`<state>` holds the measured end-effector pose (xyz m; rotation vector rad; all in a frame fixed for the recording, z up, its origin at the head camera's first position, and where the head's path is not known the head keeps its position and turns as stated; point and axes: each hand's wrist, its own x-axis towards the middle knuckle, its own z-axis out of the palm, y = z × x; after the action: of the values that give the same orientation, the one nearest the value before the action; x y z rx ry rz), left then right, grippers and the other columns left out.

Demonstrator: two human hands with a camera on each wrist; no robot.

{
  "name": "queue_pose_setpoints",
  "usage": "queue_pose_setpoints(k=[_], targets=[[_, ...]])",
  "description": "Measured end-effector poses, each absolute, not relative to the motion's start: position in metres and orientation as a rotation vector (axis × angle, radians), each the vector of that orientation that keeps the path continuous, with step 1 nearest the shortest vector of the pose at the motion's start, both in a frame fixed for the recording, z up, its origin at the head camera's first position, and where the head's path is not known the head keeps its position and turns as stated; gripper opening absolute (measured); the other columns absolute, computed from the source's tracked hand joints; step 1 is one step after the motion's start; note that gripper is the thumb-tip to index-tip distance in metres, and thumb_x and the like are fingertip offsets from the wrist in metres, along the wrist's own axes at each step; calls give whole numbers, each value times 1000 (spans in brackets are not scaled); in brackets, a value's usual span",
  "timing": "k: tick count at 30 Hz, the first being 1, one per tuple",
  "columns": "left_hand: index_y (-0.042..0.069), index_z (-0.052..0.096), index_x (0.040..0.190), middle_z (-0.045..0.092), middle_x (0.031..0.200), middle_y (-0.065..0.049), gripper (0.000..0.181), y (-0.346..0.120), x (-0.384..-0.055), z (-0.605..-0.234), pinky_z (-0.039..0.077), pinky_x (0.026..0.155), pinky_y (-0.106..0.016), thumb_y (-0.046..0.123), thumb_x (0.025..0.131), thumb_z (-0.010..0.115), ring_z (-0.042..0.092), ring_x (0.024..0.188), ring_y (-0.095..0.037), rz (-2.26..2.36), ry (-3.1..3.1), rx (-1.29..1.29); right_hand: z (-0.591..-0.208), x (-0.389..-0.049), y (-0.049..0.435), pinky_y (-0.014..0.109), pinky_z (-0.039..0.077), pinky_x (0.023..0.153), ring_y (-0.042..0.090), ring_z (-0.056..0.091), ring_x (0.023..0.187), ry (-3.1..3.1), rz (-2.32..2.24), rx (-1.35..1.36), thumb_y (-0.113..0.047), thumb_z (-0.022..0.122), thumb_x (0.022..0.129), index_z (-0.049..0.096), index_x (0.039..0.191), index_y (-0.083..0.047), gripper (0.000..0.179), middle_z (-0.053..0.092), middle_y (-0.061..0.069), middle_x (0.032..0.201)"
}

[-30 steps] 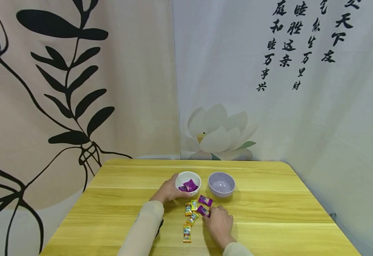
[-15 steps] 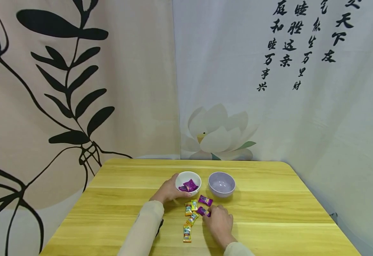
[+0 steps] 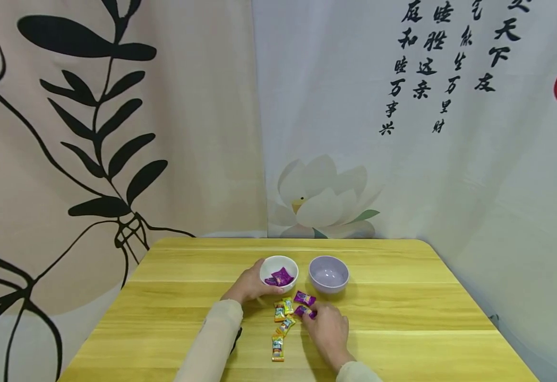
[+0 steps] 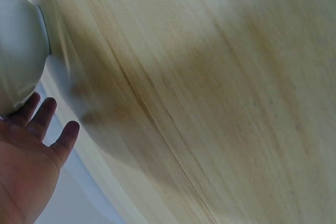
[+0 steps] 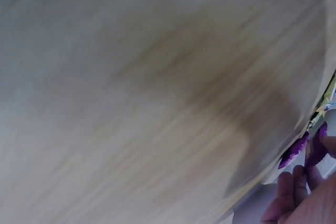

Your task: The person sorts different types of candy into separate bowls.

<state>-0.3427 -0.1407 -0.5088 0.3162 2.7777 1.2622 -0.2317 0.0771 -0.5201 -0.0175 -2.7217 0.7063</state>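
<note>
My left hand (image 3: 251,283) holds the white bowl (image 3: 265,265) by its left side, the thumb along its front and the other fingers round its far side. Inside the bowl lie purple-wrapped candies (image 3: 283,276). In the left wrist view, fingers (image 4: 42,119) spread against the bowl's outer wall. My right hand (image 3: 328,329) pinches a purple-wrapped candy (image 3: 302,311) between thumb and fingers; the right wrist view shows this candy (image 5: 316,148) at the fingertips. Just behind it another purple candy (image 3: 304,298) lies on the table.
Several yellow-wrapped candies (image 3: 285,325) lie on the wooden table (image 3: 402,307) between the hands. A lavender bowl (image 3: 328,275) stands right of the white one, nothing visible inside. Printed curtains (image 3: 211,132) hang behind the table.
The right hand has taken the purple candy in its fingertips and raised it slightly. The left hand stays on the white bowl. The whole head view has shifted a little.
</note>
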Motion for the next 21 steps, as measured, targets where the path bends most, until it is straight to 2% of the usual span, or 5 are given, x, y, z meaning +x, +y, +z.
queue_pose_setpoints(k=[11, 21], targets=[[10, 41, 145, 60, 129, -10, 101, -145, -343, -508, 45, 100, -54, 48, 66, 91, 58, 115, -31, 1266, 2783, 338, -513, -237, 76, 49, 48, 73, 29, 64, 81, -2638, 788, -15, -28, 80, 79, 76, 99, -7, 29, 69, 9, 91], [10, 42, 144, 60, 129, -11, 99, -142, -343, -510, 45, 99, -54, 47, 67, 91, 57, 115, -32, 1274, 2775, 366, -506, -248, 79, 49, 52, 76, 31, 67, 88, -2531, 864, -7, -27, 78, 82, 76, 99, -7, 26, 72, 10, 97]])
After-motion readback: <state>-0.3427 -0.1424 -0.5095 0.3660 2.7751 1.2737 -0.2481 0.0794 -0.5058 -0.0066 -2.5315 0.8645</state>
